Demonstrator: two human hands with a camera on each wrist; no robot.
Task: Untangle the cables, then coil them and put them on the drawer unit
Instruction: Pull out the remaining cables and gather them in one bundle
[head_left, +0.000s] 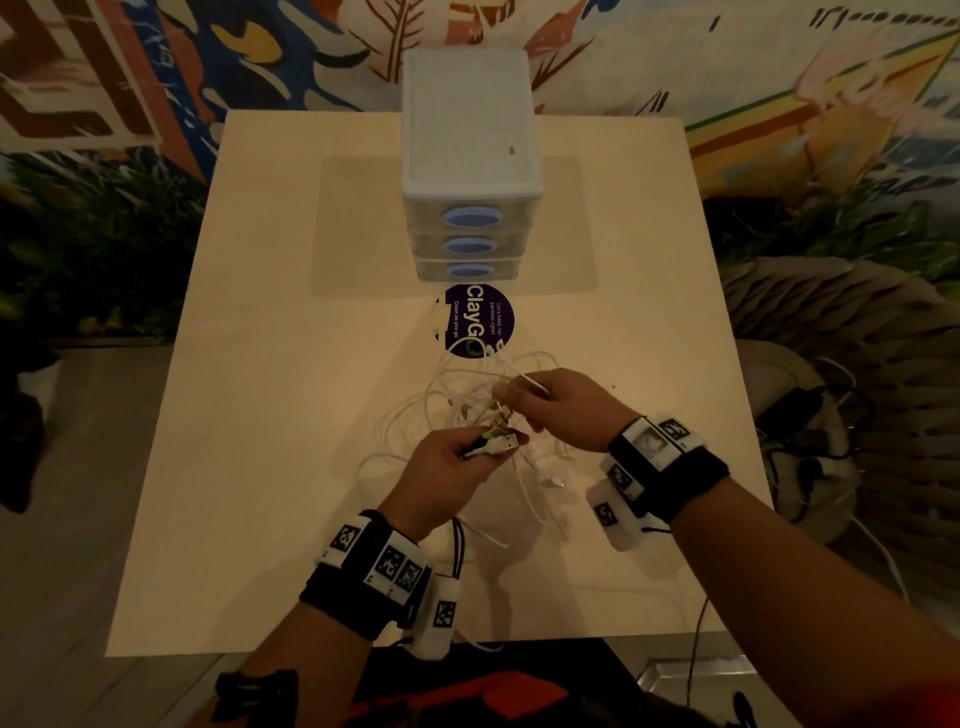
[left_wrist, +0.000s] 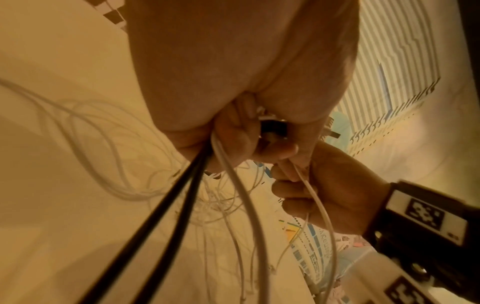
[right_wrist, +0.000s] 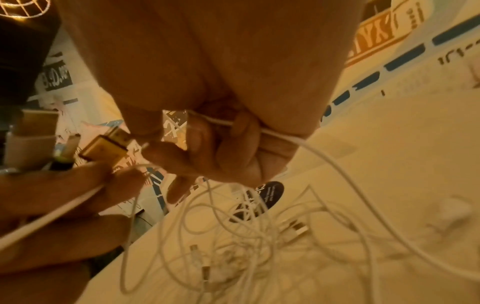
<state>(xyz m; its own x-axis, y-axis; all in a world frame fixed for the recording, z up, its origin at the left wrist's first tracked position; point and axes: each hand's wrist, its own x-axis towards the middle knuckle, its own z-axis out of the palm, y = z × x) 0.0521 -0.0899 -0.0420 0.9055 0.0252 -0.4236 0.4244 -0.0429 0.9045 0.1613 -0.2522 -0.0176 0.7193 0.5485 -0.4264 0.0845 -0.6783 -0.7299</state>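
Note:
A tangle of thin white cables (head_left: 467, 410) lies on the table in front of the white drawer unit (head_left: 470, 171). My left hand (head_left: 457, 457) grips a bundle of cable ends: a black cable (left_wrist: 166, 216), a white cable (left_wrist: 244, 205) and a metal USB plug (head_left: 506, 443) sticking out toward the right. My right hand (head_left: 550, 410) is just beyond it, fingers curled round a white cable (right_wrist: 306, 144) that runs down into the tangle (right_wrist: 246, 236). A gold plug (right_wrist: 105, 147) shows between the two hands. Both hands hover a little above the table.
A round dark sticker (head_left: 475, 322) lies on the table (head_left: 291, 364) between the drawer unit and the cables. The drawer unit's flat top (head_left: 467, 114) is bare. Dark cables and a grey seat (head_left: 800, 431) are on the floor to the right.

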